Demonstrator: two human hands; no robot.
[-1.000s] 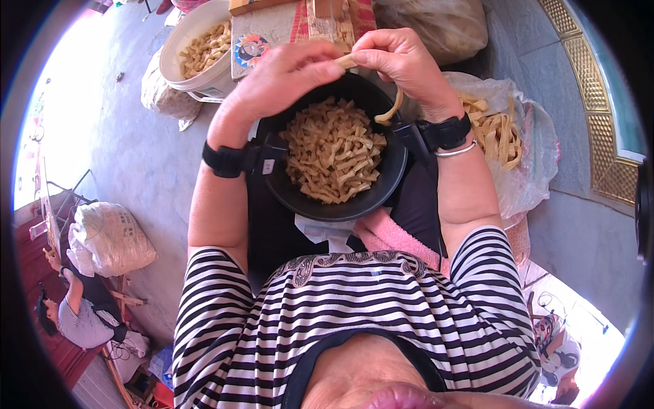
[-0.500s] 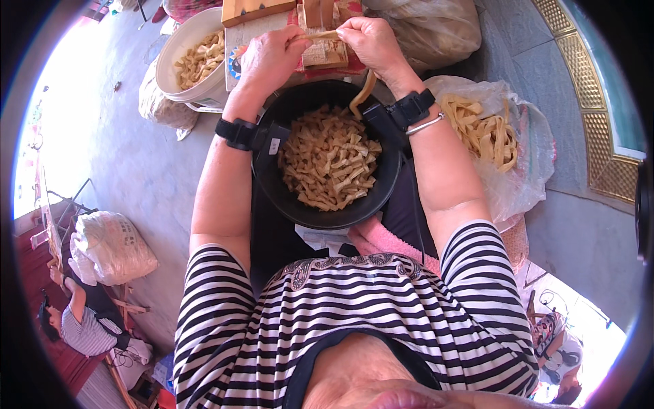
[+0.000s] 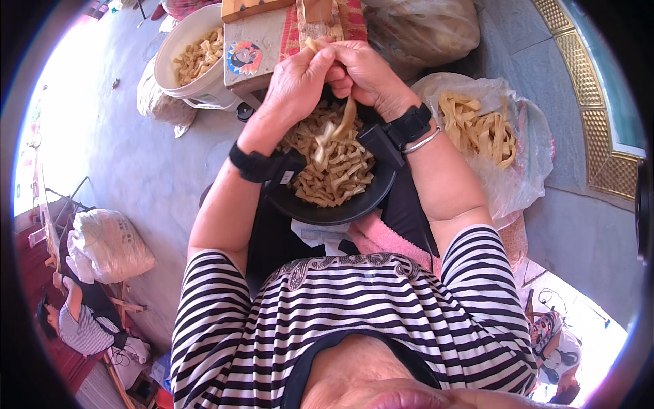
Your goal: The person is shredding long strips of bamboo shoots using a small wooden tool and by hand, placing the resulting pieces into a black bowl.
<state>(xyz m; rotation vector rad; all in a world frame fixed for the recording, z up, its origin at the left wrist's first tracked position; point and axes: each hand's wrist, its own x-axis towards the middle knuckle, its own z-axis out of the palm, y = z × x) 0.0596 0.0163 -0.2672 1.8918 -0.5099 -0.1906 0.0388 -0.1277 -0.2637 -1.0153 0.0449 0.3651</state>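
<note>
My left hand [image 3: 300,80] and my right hand [image 3: 369,73] meet over the far rim of a black basin [image 3: 330,217]. Their fingers are closed round a flat tan strip [image 3: 349,117]; one end pokes up above the knuckles, and the rest hangs below my right hand. Between the fingers the strip is hidden. Heaped in the basin are many short tan pieces [image 3: 334,174], which look knotted or folded. A pale blurred piece [image 3: 324,142] shows above the heap, just under my hands.
A small table [image 3: 269,34] with a wooden block [image 3: 255,8] stands ahead. At left is a white bucket [image 3: 167,71] of similar pieces; at right, a plastic bag [image 3: 535,153] holds long tan strips [image 3: 477,129]. A pink towel [image 3: 388,245] lies across my lap.
Both hands have come back from the table to over the basin and closed together. The strip, stretched between them before, is now bunched in the fingers. A blurred piece has appeared below.
</note>
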